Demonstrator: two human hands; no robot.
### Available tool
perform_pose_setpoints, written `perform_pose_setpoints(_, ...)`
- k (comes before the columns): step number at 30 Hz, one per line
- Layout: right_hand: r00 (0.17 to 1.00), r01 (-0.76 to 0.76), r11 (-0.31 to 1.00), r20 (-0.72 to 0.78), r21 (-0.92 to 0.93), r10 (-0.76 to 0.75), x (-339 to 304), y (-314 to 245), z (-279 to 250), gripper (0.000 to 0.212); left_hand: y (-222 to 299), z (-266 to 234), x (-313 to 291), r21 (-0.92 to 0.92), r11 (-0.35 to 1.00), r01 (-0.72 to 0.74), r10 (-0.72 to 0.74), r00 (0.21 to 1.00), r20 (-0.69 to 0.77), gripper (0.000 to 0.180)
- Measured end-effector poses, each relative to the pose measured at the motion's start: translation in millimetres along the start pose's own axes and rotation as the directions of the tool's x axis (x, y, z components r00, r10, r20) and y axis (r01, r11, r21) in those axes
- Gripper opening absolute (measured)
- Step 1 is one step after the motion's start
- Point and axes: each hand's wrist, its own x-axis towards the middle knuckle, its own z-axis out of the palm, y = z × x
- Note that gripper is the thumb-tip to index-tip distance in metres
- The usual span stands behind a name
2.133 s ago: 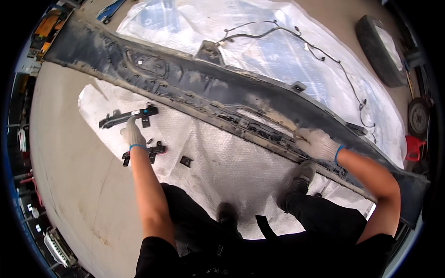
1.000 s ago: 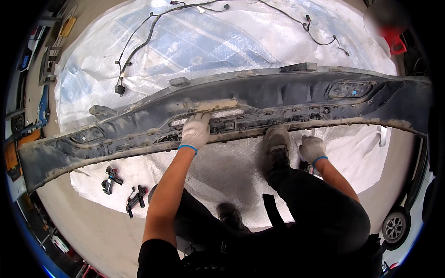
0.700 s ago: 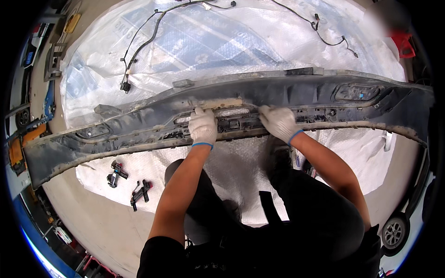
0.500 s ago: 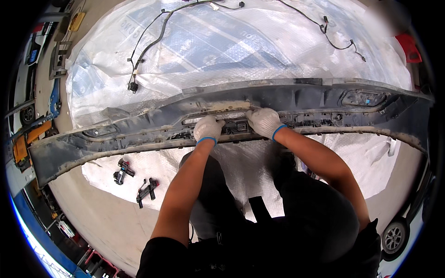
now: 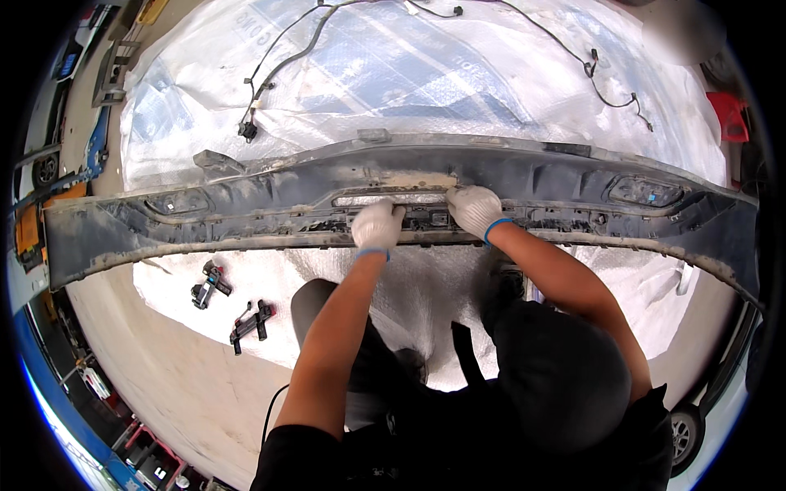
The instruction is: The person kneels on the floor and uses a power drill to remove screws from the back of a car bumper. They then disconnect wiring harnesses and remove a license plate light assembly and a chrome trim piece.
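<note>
A long, dusty black car bumper lies crosswise in front of me, its ribbed side showing. My left hand, in a white knit glove with a blue cuff, is closed on the bumper's middle strip, just below the left part of a narrow slot. Gloved the same way, my right hand grips the bumper at the slot's right end, its fingers curled over the edge. Between the two hands sits a small black rectangular fitting. Fingertips of both hands are partly hidden.
White plastic sheeting lies beneath the bumper. Beyond it run black wiring harnesses with connectors. Two small black parts lie near my left leg. A wheel shows at lower right, and a red object at far right.
The bumper's left end appears higher in view, so it lies more level. Both hands keep hold of it and appear slightly farther right. My left knee has shifted left.
</note>
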Motion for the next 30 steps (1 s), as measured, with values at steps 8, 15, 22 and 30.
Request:
perform_pose_setpoints(8,0.994,0.047,0.998,-0.101,0.032,-0.043,5.0,-14.3,2.0,0.021,-137.3,160.3,-61.0,-0.897,-0.307,0.317,-0.011,0.941,0.337,0.031)
perform_pose_setpoints(15,0.998,-0.048,0.987,-0.026,0.155,0.053,-24.9,-10.3,-7.5,0.030,-65.5,97.1,-60.2,-0.825,-0.539,0.166,-0.362,0.839,0.405,0.028)
perform_pose_setpoints(22,0.860,-0.377,0.900,-0.279,0.216,0.427,-95.7,24.9,-7.6,0.040,-57.7,96.3,-59.4,-0.820,-0.523,0.231,-0.224,0.891,0.394,0.027)
perform_pose_setpoints(30,0.444,-0.604,0.557,-0.340,0.570,0.829,-172.3,98.8,3.6,0.033,20.5,64.9,-77.3,-0.849,0.508,-0.149,-0.058,0.977,-0.206,0.024)
